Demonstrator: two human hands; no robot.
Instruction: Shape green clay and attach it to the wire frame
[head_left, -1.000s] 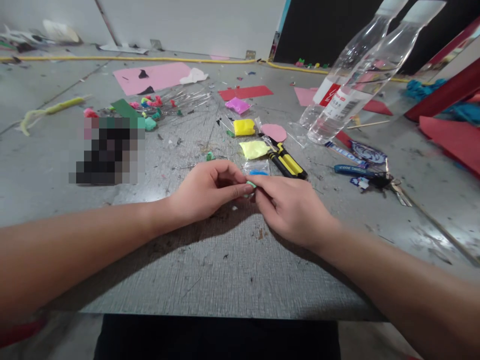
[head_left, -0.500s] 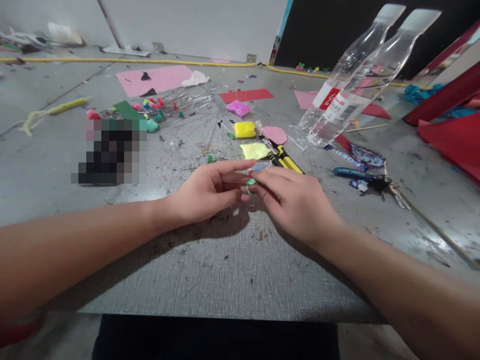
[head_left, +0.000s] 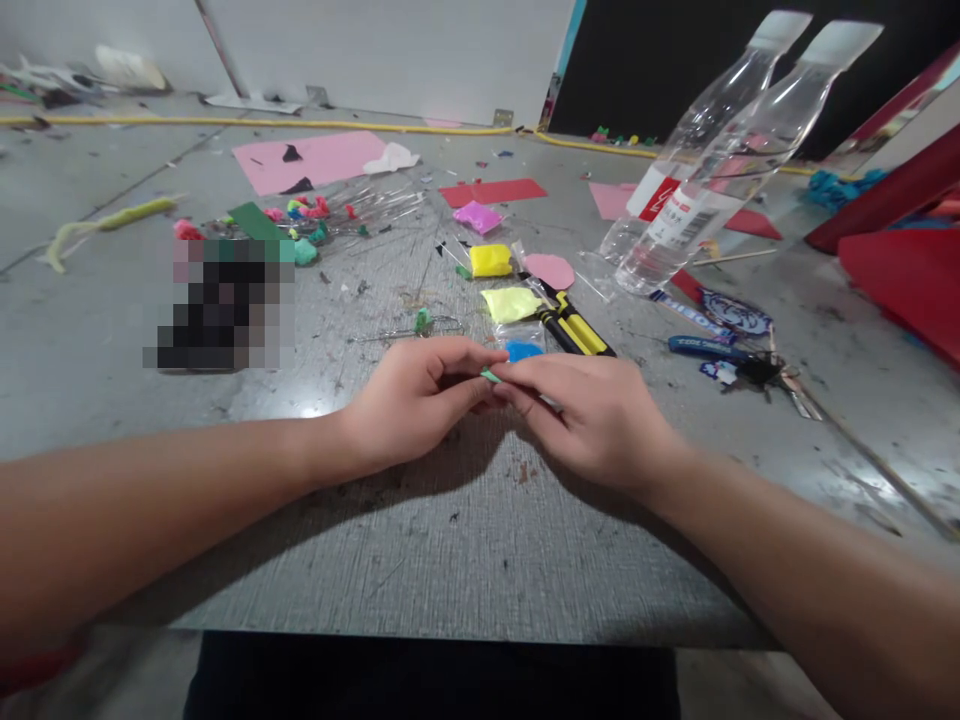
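A small green piece (head_left: 491, 376) is pinched between the fingertips of both hands, low over the grey table (head_left: 450, 560). My left hand (head_left: 424, 400) has its thumb and fingers closed on the piece's left side. From the right, my right hand (head_left: 589, 410) grips it with thumb and forefinger, the fingertips of both hands touching. Just beyond them lie a blue packet (head_left: 524, 350), a pale yellow packet (head_left: 511, 304) and a yellow packet (head_left: 490, 260). Yellow-and-black tools (head_left: 577, 325) rest beside the packets. The fingers hide part of the green piece.
Two clear bottles (head_left: 679, 215) stand at the back right. Keys with a blue strap (head_left: 709, 347) lie below them. Wires with colourful ends (head_left: 315, 215), a blurred dark object (head_left: 225, 305) and pink paper (head_left: 315, 160) are at the left and back.
Both hands have come closer together and lower, their fingers now closed around the green piece. The left fingers, stretched out before, have curled in. More of the blue packet shows.
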